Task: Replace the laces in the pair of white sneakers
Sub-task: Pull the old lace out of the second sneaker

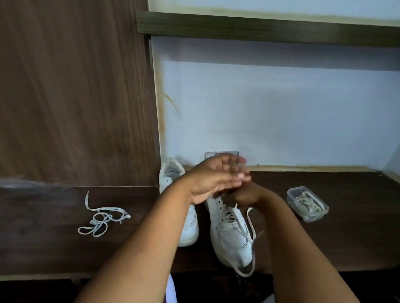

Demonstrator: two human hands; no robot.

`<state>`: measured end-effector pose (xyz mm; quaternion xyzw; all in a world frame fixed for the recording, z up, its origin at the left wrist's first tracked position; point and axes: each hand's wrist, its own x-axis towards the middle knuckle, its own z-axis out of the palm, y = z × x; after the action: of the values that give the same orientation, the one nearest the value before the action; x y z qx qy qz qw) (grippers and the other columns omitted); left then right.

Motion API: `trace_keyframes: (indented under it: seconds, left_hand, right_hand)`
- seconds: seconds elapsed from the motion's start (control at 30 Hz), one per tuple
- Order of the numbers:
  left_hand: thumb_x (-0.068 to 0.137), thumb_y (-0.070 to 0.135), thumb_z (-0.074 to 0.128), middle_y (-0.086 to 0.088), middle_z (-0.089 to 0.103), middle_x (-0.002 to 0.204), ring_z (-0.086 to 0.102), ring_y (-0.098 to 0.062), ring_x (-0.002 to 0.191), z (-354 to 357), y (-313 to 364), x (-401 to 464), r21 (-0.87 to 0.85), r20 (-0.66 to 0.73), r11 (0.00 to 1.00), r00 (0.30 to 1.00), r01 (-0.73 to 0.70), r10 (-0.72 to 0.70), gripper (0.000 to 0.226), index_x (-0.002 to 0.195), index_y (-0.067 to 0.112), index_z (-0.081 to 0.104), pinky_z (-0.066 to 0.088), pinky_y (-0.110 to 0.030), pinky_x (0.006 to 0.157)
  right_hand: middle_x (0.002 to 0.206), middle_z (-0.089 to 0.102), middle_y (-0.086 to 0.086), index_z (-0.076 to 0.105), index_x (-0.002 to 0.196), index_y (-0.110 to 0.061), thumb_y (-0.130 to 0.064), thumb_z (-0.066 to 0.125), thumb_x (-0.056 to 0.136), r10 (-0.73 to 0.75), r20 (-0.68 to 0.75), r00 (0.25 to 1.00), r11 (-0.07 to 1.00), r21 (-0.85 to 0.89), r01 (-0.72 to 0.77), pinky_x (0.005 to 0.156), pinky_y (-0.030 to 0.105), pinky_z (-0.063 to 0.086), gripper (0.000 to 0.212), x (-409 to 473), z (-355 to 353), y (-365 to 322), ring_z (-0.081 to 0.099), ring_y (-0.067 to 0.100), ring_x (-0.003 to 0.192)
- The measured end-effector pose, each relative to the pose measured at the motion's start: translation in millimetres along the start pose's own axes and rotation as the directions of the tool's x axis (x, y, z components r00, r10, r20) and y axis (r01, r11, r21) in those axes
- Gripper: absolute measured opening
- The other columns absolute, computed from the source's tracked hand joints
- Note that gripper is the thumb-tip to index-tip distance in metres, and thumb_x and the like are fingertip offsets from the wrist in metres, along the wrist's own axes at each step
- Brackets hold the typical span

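Right hand [241, 196] on sneaker [232, 232] collar — lace [249, 244] (loose) below

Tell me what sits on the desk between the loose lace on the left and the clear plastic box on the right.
In the head view, both white sneakers: the left sneaker and the right sneaker stand between the loose lace and the plastic box, with both forearms crossing above them.

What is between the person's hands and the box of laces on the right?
Nothing visible. The clear box of laces sits on bare dark desk, to the right of the right hand, which works at the laced sneaker. The left hand hovers above.
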<state>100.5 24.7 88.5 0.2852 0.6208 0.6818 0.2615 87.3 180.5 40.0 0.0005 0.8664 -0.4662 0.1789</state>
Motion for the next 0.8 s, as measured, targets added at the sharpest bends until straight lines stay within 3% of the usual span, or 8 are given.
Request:
trace_keyframes:
  seconds: [0.1,0.13,0.2,0.27,0.43,0.57,0.7,0.8]
  left_hand:
    - [0.088,-0.006,0.059,-0.003,0.064,0.107,0.063,-0.015,0.098,4,-7,17,0.049,-0.268,0.995,0.958,-0.087,0.097,0.026,0.102,0.017,0.061,0.051,-0.023,0.081]
    - [0.088,-0.005,0.060,-0.003,0.064,0.099,0.063,-0.015,0.087,0,-13,20,0.130,-0.354,0.991,0.932,-0.036,0.081,0.023,0.095,0.016,0.062,0.052,-0.024,0.074]
    - [0.084,-0.002,0.059,-0.006,0.066,0.087,0.063,-0.022,0.076,-15,-34,25,0.325,-0.521,0.929,0.853,0.176,0.021,0.016,0.082,0.013,0.062,0.055,-0.035,0.071]
    - [0.081,0.007,0.059,-0.011,0.070,0.082,0.067,-0.027,0.073,-24,-53,24,0.494,-0.596,0.756,0.801,0.430,-0.066,0.007,0.075,0.008,0.064,0.057,-0.040,0.075]
    - [0.088,0.015,0.063,-0.008,0.066,0.069,0.057,-0.016,0.048,-24,-62,22,0.326,-0.629,0.748,0.723,0.578,-0.285,0.020,0.070,0.006,0.062,0.049,-0.024,0.049]
    - [0.087,0.014,0.064,-0.005,0.066,0.068,0.061,-0.012,0.053,-12,-67,23,0.264,-0.581,0.739,0.714,0.620,-0.391,0.006,0.083,0.009,0.064,0.046,-0.020,0.043]
    - [0.089,0.016,0.063,-0.003,0.063,0.063,0.056,-0.008,0.048,-8,-75,27,0.208,-0.554,0.736,0.697,0.645,-0.454,0.014,0.077,0.009,0.063,0.045,-0.017,0.047]
    - [0.091,0.016,0.063,-0.002,0.061,0.063,0.052,-0.006,0.046,-7,-76,31,0.173,-0.554,0.751,0.693,0.637,-0.461,0.016,0.078,0.007,0.062,0.042,-0.014,0.043]
  right_hand:
    - [0.063,0.050,-0.003,0.070,0.102,-0.014,-0.006,0.059,0.084,0.164,0.234,0.958,0.981,-0.140,-0.134,0.053,0.021,0.038,0.022,-18,-11,0,0.042,0.006,0.048]
    - [0.059,0.049,-0.005,0.071,0.098,-0.012,-0.022,0.067,0.084,0.219,0.195,0.956,0.966,-0.178,-0.185,0.052,0.020,0.036,0.018,-16,-13,3,0.037,0.007,0.046]
    - [0.054,0.051,-0.001,0.074,0.082,-0.008,-0.058,0.071,0.075,0.195,-0.013,0.981,0.925,-0.330,-0.188,0.048,0.019,0.034,0.050,-13,-14,8,0.037,0.011,0.041]
    - [0.053,0.056,0.004,0.071,0.065,-0.011,-0.076,0.064,0.066,0.136,-0.145,0.980,0.919,-0.351,-0.180,0.045,0.019,0.035,0.065,-13,-6,7,0.043,0.012,0.037]
    - [0.068,0.072,-0.007,0.074,0.074,-0.014,-0.039,0.071,0.079,0.137,-0.112,0.984,0.845,-0.506,-0.175,0.071,0.017,0.050,0.026,-5,18,5,0.064,0.004,0.067]
    - [0.060,0.063,-0.004,0.063,0.065,-0.015,-0.023,0.060,0.082,0.154,-0.126,0.980,0.832,-0.519,-0.198,0.051,0.020,0.041,0.019,-12,14,-9,0.054,0.005,0.051]
    - [0.046,0.040,0.000,0.063,0.061,-0.012,-0.016,0.057,0.082,0.144,-0.032,0.989,0.988,-0.048,-0.146,0.044,0.021,0.025,0.023,-31,-19,-1,0.033,0.014,0.039]
    - [0.071,0.049,0.006,0.064,0.078,-0.014,-0.019,0.054,0.085,0.116,-0.415,0.902,0.782,0.598,0.174,0.049,0.024,0.032,0.014,-28,-47,11,0.039,0.016,0.056]
